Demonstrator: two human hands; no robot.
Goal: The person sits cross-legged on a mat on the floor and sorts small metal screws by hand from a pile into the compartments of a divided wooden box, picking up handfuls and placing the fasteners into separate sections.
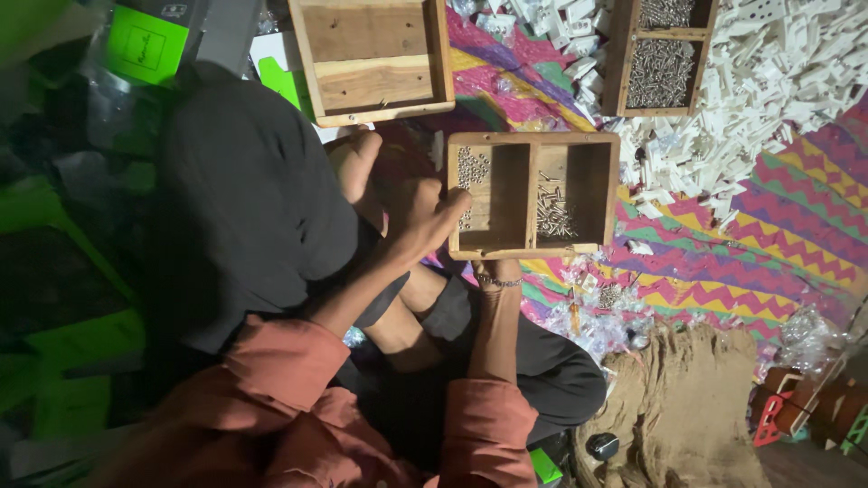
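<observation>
Floor-level assembly workshop, seen from above. A heap of small white plastic parts [768, 81] covers a zigzag-patterned mat [768, 244], with wooden compartment trays of metal screws [533, 194] [660, 59] beside it. A burlap sack [687, 398] lies near the right edge.

Floor covered by multicolour zigzag-patterned woven mat [768, 244]. Brown burlap sack [678, 398] lower right, bright green plastic sheets [54, 343] left. Dim light, dark edges.

Zigzag mat [768, 244] under wooden trays [533, 194]
</observation>
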